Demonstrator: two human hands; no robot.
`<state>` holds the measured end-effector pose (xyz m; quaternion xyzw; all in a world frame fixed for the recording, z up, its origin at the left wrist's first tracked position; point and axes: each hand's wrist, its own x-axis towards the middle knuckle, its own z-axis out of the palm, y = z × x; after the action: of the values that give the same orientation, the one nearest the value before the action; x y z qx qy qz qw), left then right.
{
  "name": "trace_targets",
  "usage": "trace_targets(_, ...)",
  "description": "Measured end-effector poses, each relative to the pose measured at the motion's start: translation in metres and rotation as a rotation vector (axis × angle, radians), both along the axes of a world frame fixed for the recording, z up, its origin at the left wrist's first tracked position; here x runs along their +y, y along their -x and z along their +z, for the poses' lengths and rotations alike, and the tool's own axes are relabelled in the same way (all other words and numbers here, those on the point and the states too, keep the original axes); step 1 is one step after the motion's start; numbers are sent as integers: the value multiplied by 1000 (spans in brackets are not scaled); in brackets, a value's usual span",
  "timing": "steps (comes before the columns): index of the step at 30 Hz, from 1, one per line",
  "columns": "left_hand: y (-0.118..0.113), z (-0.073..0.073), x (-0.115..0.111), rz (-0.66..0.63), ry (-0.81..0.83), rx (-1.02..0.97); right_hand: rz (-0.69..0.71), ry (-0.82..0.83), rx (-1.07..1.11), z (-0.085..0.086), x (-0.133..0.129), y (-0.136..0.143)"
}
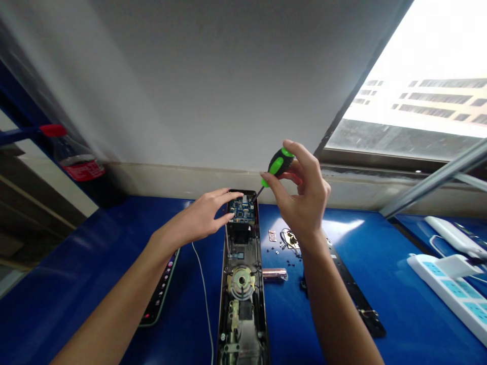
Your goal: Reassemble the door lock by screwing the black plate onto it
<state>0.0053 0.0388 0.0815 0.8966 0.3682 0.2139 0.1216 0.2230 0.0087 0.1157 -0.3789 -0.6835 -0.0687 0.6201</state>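
A long opened door-lock body (243, 284) lies lengthwise on the blue table (380, 268), its inner parts showing. At its far end sits a small blue circuit board (242, 209). My left hand (205, 215) rests on that end, fingers touching the board's left side. My right hand (302, 195) grips a green and black screwdriver (277, 167), whose tip points down at the board's right edge.
Small screws and metal parts (283, 243) and a short metal cylinder (274, 274) lie right of the lock. A black strip (355, 294) runs under my right forearm. A keypad panel (160, 294) lies left. White power strips (449, 289) sit right; a cola bottle (76, 162) stands back left.
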Motion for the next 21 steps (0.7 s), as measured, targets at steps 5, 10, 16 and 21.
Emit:
trace_targets(5,-1,1,0,11,15,-15,38,-8,11,-1,2,-1)
trace_targets(10,-4,-2,-1,32,16,-29,27,0,-10,1,0,-4)
trace_targets(16,-9,-5,-2,52,11,-74,58,-19,-35,1,-1,-7)
trace_targets(21,-8,-6,1,44,-17,-106,80,-12,-26,0,0,-10)
